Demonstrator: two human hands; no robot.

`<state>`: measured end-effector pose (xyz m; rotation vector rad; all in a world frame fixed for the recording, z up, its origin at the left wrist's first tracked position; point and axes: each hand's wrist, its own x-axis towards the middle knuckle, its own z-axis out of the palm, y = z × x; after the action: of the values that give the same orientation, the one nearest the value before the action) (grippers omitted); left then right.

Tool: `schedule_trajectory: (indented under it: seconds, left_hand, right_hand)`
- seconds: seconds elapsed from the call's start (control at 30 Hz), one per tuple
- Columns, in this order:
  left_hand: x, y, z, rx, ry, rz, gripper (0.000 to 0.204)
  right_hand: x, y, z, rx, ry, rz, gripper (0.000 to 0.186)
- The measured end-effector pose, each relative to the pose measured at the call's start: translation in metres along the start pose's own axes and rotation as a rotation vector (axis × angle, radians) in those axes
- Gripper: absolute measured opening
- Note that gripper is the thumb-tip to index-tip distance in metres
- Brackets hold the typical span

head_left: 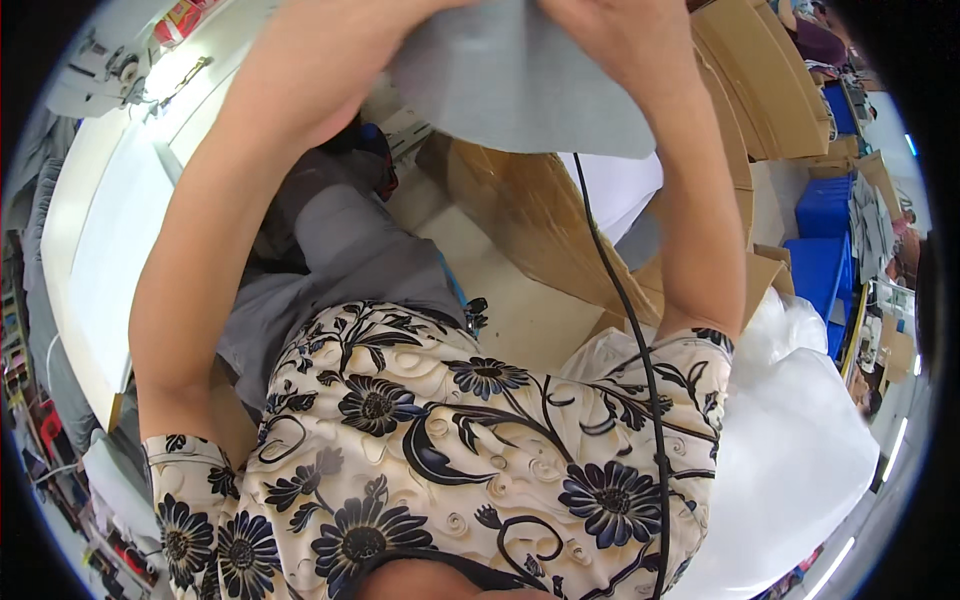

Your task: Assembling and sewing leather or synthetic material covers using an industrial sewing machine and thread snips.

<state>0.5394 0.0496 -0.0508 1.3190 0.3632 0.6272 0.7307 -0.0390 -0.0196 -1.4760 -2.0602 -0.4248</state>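
A smooth light-grey piece of fabric (520,90) is held up between my two raised hands at the upper edge of the view. My left hand (405,15) grips it on the left, and my right hand (610,25) has it on the right. The upper edge of the picture cuts off the fingertips of both hands. The fabric's curved lower edge hangs in front of an open cardboard box (500,190) with white material inside. Grey cloth (350,240) lies across my lap.
To the left is a white worktable (110,240) with a lit sewing machine (95,75). A black cable (625,300) runs down my front. On the right are a large white plastic bag (790,460), blue bins (820,265) and another cardboard box (765,80).
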Motion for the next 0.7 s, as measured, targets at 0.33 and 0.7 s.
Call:
schedule_trajectory:
  seconds: [0.33, 0.7]
  left_hand:
    - [-0.251, 0.109, -0.231, 0.190, 0.438, 0.305, 0.055]
    - [-0.424, 0.222, -0.242, 0.564, 1.305, 0.464, 0.040]
  right_hand:
    - [-0.157, -0.178, 0.016, 1.229, -0.813, 1.031, 0.023]
    - [-0.154, -0.289, 0.143, 1.141, -0.195, 1.052, 0.018]
